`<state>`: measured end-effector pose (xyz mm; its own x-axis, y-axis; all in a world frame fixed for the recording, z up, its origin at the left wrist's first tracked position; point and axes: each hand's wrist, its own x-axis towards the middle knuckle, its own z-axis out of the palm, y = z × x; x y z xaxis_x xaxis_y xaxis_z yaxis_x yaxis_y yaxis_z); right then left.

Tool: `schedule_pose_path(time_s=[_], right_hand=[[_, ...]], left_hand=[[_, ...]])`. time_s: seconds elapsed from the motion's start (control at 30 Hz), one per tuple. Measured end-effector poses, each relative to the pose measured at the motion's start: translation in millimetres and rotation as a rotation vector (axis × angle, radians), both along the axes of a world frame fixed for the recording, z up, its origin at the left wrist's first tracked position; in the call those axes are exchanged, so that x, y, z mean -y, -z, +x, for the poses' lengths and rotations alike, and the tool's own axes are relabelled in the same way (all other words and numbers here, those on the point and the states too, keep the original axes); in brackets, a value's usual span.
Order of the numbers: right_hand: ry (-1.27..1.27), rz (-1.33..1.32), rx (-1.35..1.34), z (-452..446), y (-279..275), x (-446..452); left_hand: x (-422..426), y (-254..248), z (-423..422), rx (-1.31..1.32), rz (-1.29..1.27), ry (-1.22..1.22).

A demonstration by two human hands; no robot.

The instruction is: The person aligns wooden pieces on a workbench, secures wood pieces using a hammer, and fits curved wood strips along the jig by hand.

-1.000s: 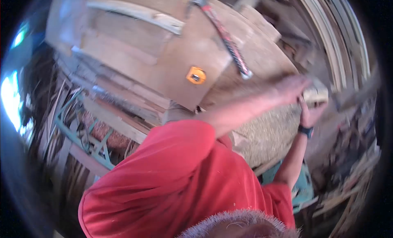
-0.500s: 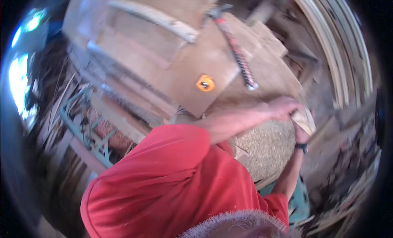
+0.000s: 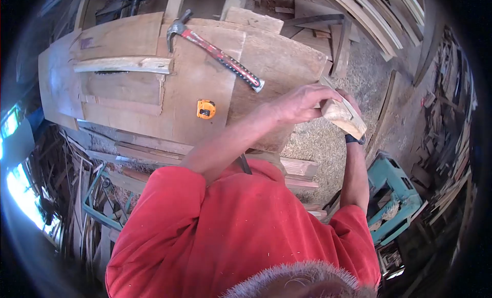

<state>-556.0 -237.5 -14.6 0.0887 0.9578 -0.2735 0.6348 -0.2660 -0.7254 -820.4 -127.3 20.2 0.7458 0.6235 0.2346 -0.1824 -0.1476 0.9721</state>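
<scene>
A short, pale piece of wood (image 3: pixel 344 118) with a slanted end is held up between my hands at the right edge of the work surface. My left hand (image 3: pixel 307 101) reaches across from the left, its fingers closed over the near side of the wood. On the far side is my right hand (image 3: pixel 352 104), wrapped round the wood, with most of its fingers hidden; a dark band circles that wrist. Left of my hands, a claw hammer (image 3: pixel 220 57) with a red and black handle lies on the plywood surface (image 3: pixel 200 80). A yellow tape measure (image 3: pixel 206 109) lies nearer me.
A narrow wooden strip (image 3: pixel 123 65) lies on the plywood at the left. Long boards (image 3: pixel 361 21) are stacked at the upper right. A teal metal frame (image 3: pixel 394 195) stands at my right, with scrap wood (image 3: pixel 441 129) piled beyond. Sawdust (image 3: pixel 320 144) covers the floor.
The view has turned and sharpened, so the hammer and tape measure appear further left. Both hands still hold the piece of wood, which now shows more of its slanted end.
</scene>
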Motion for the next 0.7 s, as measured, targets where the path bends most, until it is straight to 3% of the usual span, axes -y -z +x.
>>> schedule_pose_path(time_s=[0.07, 0.2, 0.4, 0.47, 0.53, 0.63, 0.67, 0.7], right_hand=[[-0.186, 0.061, 0.296, -3, -9, 1], [-0.127, -0.07, 0.211, -11, -12, 11], [-0.059, 0.013, 0.166, -23, -6, 29], [0.071, -0.082, -0.094, -16, 15, 35], [0.034, -0.03, 0.032, -7, 36, 40], [0.28, -0.125, -0.363, -5, 53, 48], [0.285, -0.124, -0.359, -7, 57, 49], [0.242, -0.024, -0.133, -6, 77, 55]], left_hand=[[5, -2, -5, -0.052, -0.214, 0.035], [22, -1, -11, -0.113, -0.151, 0.01], [54, 2, -3, -0.126, 0.011, -0.077], [57, 8, 6, -0.133, 0.011, -0.06], [51, 12, 14, -0.14, 0.016, -0.046], [35, 11, 22, -0.207, 0.087, 0.034], [31, 9, 26, -0.203, 0.088, 0.039], [27, 2, 30, -0.167, 0.094, 0.02]])
